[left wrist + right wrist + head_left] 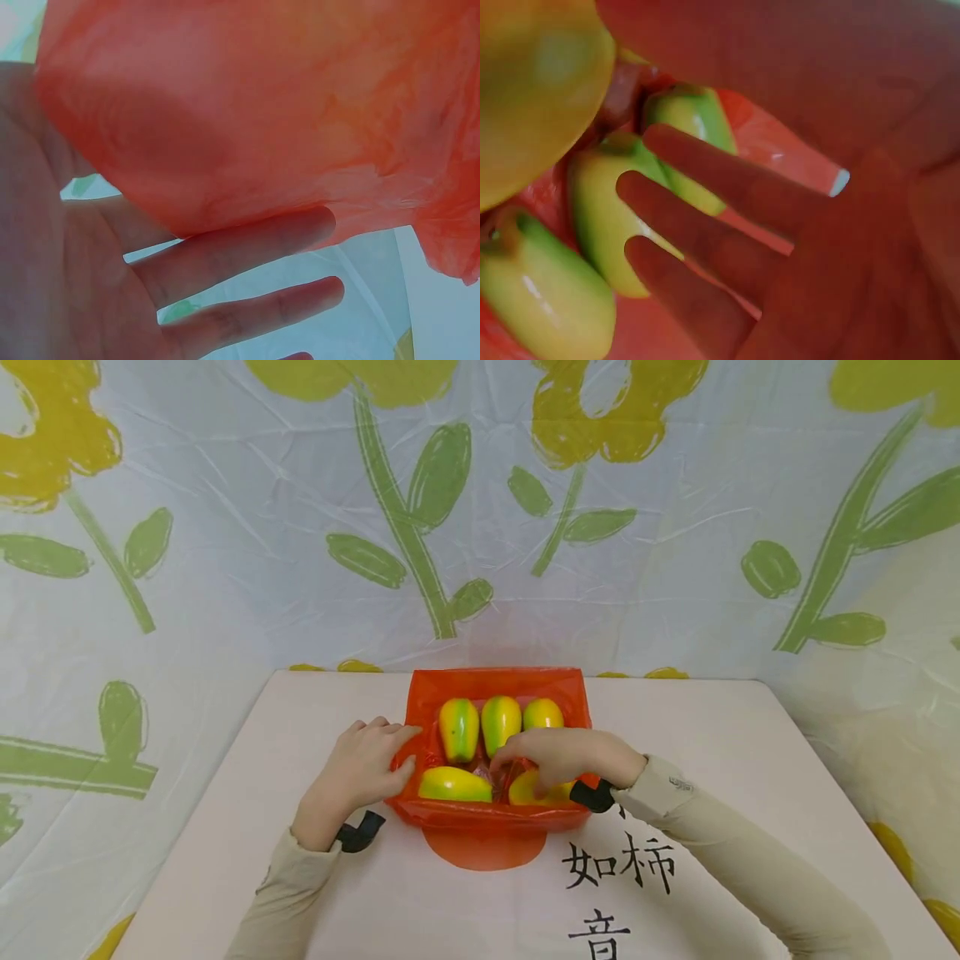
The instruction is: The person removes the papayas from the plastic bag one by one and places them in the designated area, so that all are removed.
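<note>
A red plastic bag, spread wide, holds several yellow-green mangoes. Three mangoes stand in its back row, among them the left one, the middle one and the right one. Across the front lie a left mango and a right mango. My left hand rests at the bag's left edge, its fingers extended along the red film in the left wrist view. Over the front right mango hangs my right hand, thumb down at it; the right wrist view shows straight, spread fingers beside the back mangoes.
The bag stands on a pale tabletop bearing a printed orange circle and black characters. Behind the table and along its sides hangs a white cloth with yellow flowers and green stems. Dark straps sit at both wrists.
</note>
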`<act>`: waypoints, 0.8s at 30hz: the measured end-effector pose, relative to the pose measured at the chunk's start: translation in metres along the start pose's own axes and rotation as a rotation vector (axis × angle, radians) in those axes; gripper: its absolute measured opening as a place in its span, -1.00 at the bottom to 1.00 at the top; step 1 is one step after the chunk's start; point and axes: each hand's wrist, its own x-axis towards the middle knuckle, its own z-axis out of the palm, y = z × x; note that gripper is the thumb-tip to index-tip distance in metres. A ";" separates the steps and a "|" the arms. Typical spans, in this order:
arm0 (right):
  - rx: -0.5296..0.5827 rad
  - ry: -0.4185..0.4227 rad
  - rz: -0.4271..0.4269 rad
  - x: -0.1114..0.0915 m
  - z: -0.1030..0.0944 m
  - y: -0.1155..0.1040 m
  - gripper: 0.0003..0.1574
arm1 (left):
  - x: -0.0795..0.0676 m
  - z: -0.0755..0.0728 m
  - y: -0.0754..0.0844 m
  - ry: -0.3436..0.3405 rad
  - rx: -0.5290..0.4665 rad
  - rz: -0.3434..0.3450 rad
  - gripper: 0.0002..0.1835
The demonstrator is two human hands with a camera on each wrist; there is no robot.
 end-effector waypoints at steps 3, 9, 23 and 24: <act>-0.054 -0.072 0.014 0.006 0.002 0.001 -0.25 | -0.001 0.002 0.000 0.000 -0.005 -0.007 -0.56; -0.102 -0.124 0.082 0.011 0.007 0.004 -0.19 | -0.003 0.002 0.001 0.011 -0.002 -0.012 -0.56; -0.251 -0.178 0.121 0.021 0.015 0.003 -0.41 | -0.003 0.000 0.001 0.022 0.007 -0.010 -0.57; -0.250 -0.181 0.119 0.022 0.015 0.003 -0.44 | -0.003 0.000 0.001 0.024 0.007 -0.008 -0.57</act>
